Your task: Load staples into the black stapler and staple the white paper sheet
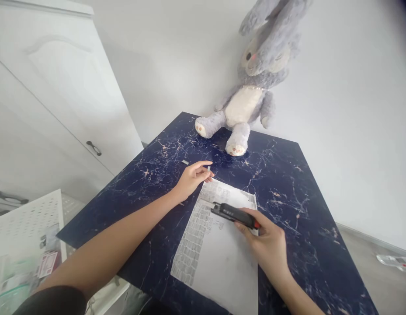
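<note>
My right hand (266,238) is wrapped round a black stapler (234,214) with a red-orange bit at its rear end. A thin metal piece sticks out of the stapler's front, pointing left over the paper. Just past the paper's far edge, my left hand (194,175) holds a short silvery strip of staples (209,168) between thumb and fingers. Another small strip (185,162) like it lies on the table left of those fingers. Under the stapler is a white sheet of paper (229,267) with grey block-like marks down its left side and faint print near the top.
A dark blue marbled table (288,197) carries everything. At its far edge a grey plush rabbit (245,105) sits against the wall. To the left stand a white cabinet (68,87) and a white perforated rack (29,218) with packets. A clear plastic item (394,261) lies low at right.
</note>
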Demonstrator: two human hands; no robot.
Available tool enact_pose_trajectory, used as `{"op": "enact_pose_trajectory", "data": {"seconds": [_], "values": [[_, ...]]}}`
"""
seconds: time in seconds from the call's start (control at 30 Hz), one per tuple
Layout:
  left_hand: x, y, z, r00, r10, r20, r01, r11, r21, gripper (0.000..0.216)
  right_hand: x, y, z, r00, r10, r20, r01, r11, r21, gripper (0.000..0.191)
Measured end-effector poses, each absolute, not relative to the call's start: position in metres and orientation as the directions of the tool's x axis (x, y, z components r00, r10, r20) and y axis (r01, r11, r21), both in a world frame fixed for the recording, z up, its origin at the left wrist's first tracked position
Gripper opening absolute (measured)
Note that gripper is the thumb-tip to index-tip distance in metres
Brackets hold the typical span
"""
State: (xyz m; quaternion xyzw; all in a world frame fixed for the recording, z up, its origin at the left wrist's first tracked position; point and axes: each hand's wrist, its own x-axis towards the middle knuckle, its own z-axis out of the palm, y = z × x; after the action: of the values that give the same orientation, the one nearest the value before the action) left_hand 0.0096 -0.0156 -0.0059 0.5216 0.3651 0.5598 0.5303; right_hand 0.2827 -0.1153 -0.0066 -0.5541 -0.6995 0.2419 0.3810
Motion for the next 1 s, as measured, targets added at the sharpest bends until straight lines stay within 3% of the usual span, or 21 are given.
{"op": "enact_pose_trajectory", "data": {"seconds": [0.2, 0.3, 0.47, 0.53, 0.67, 0.77, 0.83, 0.93, 1.0], "values": [[0.015, -0.015, -0.013, 0.140, 0.963, 0.230, -0.142, -0.211, 0.967, 0.029, 0.278, -0.100, -0.009, -0.291, 0.947, 0.138, 0.462, 0.266, -0.846, 0.032], [0.018, -0.017, -0.015, 0.132, 0.963, 0.234, -0.135, -0.216, 0.967, 0.027, 0.285, -0.096, -0.007, -0.345, 0.917, 0.198, 0.416, 0.339, -0.844, 0.035], [0.019, -0.029, -0.004, 0.164, 0.946, 0.280, 0.022, -0.287, 0.958, 0.031, 0.292, -0.094, -0.007, -0.323, 0.870, 0.373, 0.484, 0.490, -0.725, 0.030], [0.019, -0.036, 0.001, 0.167, 0.883, 0.438, 0.172, -0.463, 0.869, 0.022, 0.291, -0.091, -0.006, -0.274, 0.848, 0.454, 0.534, 0.527, -0.661, 0.027], [0.015, -0.050, 0.005, 0.284, 0.567, 0.773, 0.405, -0.802, 0.439, 0.034, 0.289, -0.084, 0.000, -0.242, 0.734, 0.635, 0.564, 0.639, -0.523, 0.029], [0.012, -0.056, 0.009, 0.486, 0.383, 0.786, 0.406, -0.895, 0.185, 0.041, 0.286, -0.086, 0.004, -0.282, 0.616, 0.736, 0.574, 0.723, -0.385, 0.042], [0.013, -0.059, 0.011, 0.578, 0.287, 0.764, 0.352, -0.932, 0.083, 0.035, 0.285, -0.091, 0.005, -0.379, 0.534, 0.756, 0.565, 0.780, -0.268, 0.051], [0.017, -0.063, 0.010, 0.647, 0.198, 0.737, 0.263, -0.964, 0.027, 0.019, 0.285, -0.101, 0.005, -0.521, 0.412, 0.747, 0.511, 0.852, -0.114, 0.058], [0.022, -0.067, 0.006, 0.689, 0.205, 0.695, 0.242, -0.969, 0.047, 0.015, 0.288, -0.106, 0.005, -0.573, 0.370, 0.731, 0.471, 0.879, -0.076, 0.059]]}}
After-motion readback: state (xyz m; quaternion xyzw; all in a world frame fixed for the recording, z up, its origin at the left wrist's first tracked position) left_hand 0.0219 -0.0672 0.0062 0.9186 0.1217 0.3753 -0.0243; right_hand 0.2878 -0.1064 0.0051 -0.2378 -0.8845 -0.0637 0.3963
